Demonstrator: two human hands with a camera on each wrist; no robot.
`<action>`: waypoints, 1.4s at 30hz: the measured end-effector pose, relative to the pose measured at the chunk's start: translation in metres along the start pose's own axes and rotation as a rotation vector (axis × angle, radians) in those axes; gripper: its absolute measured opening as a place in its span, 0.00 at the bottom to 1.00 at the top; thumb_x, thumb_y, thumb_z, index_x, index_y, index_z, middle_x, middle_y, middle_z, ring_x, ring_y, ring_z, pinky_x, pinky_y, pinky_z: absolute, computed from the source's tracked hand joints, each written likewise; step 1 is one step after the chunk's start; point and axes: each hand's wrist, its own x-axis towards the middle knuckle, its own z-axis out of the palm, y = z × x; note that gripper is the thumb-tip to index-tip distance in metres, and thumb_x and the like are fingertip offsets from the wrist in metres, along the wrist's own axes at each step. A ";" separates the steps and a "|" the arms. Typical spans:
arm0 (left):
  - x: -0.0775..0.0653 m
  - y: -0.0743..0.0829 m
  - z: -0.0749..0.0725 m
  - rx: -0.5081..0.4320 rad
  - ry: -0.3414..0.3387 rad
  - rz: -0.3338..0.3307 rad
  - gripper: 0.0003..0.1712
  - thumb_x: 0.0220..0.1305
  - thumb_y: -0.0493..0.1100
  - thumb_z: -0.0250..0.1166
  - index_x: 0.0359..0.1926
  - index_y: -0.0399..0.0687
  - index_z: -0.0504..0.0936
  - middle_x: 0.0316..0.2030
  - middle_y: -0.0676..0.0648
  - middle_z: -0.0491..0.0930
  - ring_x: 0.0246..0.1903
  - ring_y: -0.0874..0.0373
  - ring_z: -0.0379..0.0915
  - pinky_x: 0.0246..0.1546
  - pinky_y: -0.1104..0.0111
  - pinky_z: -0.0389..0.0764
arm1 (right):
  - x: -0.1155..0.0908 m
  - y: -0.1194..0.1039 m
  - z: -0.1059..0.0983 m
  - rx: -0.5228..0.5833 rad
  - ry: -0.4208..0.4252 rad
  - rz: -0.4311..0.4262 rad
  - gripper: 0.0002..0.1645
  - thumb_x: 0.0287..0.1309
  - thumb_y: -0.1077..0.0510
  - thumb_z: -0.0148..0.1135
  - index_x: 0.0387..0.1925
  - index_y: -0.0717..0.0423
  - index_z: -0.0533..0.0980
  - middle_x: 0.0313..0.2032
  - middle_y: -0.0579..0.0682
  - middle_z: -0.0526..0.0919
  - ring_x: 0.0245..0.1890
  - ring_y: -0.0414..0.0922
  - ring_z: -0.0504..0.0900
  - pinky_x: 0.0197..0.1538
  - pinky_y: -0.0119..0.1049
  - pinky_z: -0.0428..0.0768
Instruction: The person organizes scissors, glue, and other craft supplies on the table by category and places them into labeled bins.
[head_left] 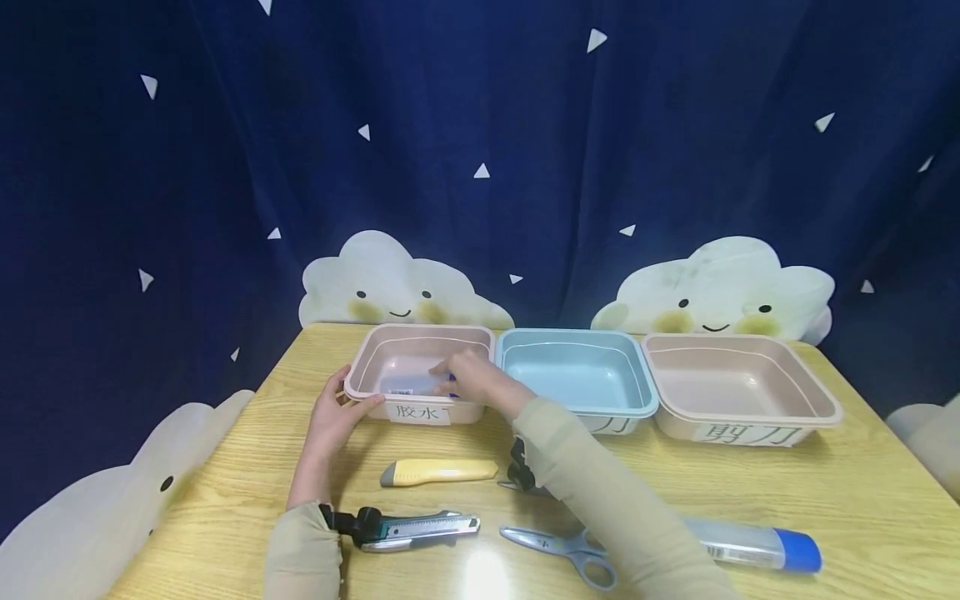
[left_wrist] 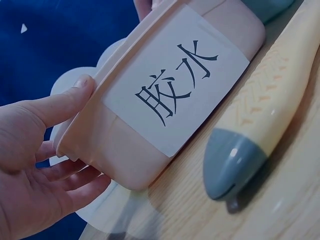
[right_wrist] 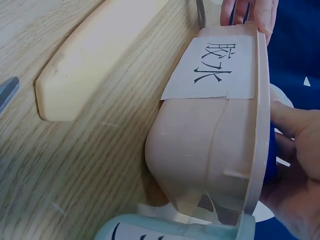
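Note:
My left hand [head_left: 335,417] grips the front left corner of a pink plastic bin [head_left: 467,413], thumb on the rim and other fingers below it. A white paper label [left_wrist: 175,82] with Chinese characters is on the bin's front. My right hand [head_left: 480,379] reaches over the rim into this bin. Its fingers are around the blue cap [head_left: 453,386] of a clear glue bottle, which lies along the front wall inside. In the right wrist view, the rim partly hides the blue cap [right_wrist: 271,157] and the fingertips.
A light blue bin [head_left: 577,412] and another pink bin [head_left: 742,417] stand to the right. Nearer lie a yellow utility knife [head_left: 442,472], a silver-and-teal utility knife [head_left: 431,527], scissors [head_left: 558,546] and a blue-capped glue bottle [head_left: 750,546]. The right sleeve crosses above the table.

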 end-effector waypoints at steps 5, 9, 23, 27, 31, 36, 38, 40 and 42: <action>0.000 0.000 0.001 0.002 -0.003 -0.007 0.51 0.51 0.49 0.69 0.70 0.50 0.49 0.64 0.40 0.56 0.62 0.43 0.55 0.58 0.53 0.67 | -0.001 0.002 0.003 0.068 -0.031 -0.010 0.18 0.54 0.54 0.62 0.46 0.57 0.79 0.44 0.50 0.82 0.51 0.47 0.77 0.58 0.37 0.71; 0.000 -0.002 0.002 0.006 -0.001 -0.009 0.51 0.50 0.49 0.69 0.70 0.51 0.49 0.64 0.41 0.57 0.62 0.43 0.54 0.58 0.53 0.67 | 0.000 0.004 0.007 0.069 -0.040 -0.013 0.14 0.53 0.57 0.62 0.43 0.56 0.81 0.42 0.49 0.83 0.48 0.46 0.79 0.56 0.36 0.72; 0.001 -0.002 0.000 0.004 0.002 -0.006 0.50 0.51 0.48 0.69 0.69 0.51 0.50 0.63 0.41 0.58 0.62 0.43 0.55 0.58 0.53 0.68 | 0.007 0.002 0.009 0.103 -0.126 0.083 0.11 0.53 0.64 0.61 0.39 0.55 0.82 0.39 0.49 0.84 0.45 0.45 0.81 0.51 0.33 0.76; 0.002 -0.002 0.000 0.002 0.002 -0.009 0.50 0.50 0.48 0.69 0.69 0.51 0.50 0.63 0.41 0.58 0.62 0.43 0.55 0.58 0.53 0.68 | 0.009 0.006 0.006 0.098 -0.132 0.116 0.11 0.52 0.66 0.60 0.38 0.55 0.82 0.38 0.49 0.85 0.44 0.44 0.81 0.50 0.31 0.76; 0.001 -0.001 0.000 0.003 0.003 -0.011 0.50 0.51 0.48 0.69 0.70 0.51 0.49 0.64 0.41 0.57 0.62 0.44 0.55 0.58 0.54 0.68 | 0.004 0.011 -0.003 0.094 -0.075 0.096 0.10 0.53 0.64 0.61 0.37 0.55 0.82 0.38 0.48 0.85 0.44 0.43 0.80 0.52 0.33 0.75; 0.001 0.000 -0.001 0.009 0.002 0.005 0.50 0.52 0.47 0.68 0.70 0.49 0.49 0.63 0.40 0.57 0.61 0.42 0.55 0.57 0.53 0.68 | -0.008 0.015 -0.017 0.126 -0.010 0.047 0.10 0.53 0.64 0.61 0.38 0.57 0.82 0.38 0.49 0.85 0.44 0.44 0.80 0.53 0.36 0.75; 0.001 0.000 0.000 0.012 -0.002 0.009 0.50 0.52 0.46 0.68 0.70 0.48 0.49 0.63 0.39 0.57 0.61 0.42 0.56 0.57 0.53 0.68 | -0.013 0.017 -0.020 0.147 0.001 0.034 0.10 0.53 0.64 0.61 0.38 0.58 0.82 0.37 0.49 0.85 0.43 0.44 0.81 0.51 0.36 0.76; 0.001 -0.001 0.000 0.008 -0.008 0.011 0.50 0.52 0.46 0.68 0.70 0.48 0.49 0.63 0.39 0.57 0.61 0.42 0.56 0.57 0.54 0.68 | -0.018 0.019 -0.023 0.155 0.006 0.015 0.10 0.53 0.64 0.60 0.39 0.59 0.81 0.38 0.50 0.84 0.42 0.43 0.81 0.50 0.35 0.77; 0.001 -0.002 0.002 0.001 -0.014 0.008 0.49 0.52 0.46 0.68 0.70 0.49 0.49 0.64 0.40 0.56 0.61 0.43 0.56 0.57 0.54 0.68 | -0.024 0.020 -0.025 0.167 0.007 0.005 0.11 0.54 0.64 0.60 0.40 0.59 0.81 0.38 0.50 0.84 0.41 0.43 0.81 0.47 0.34 0.78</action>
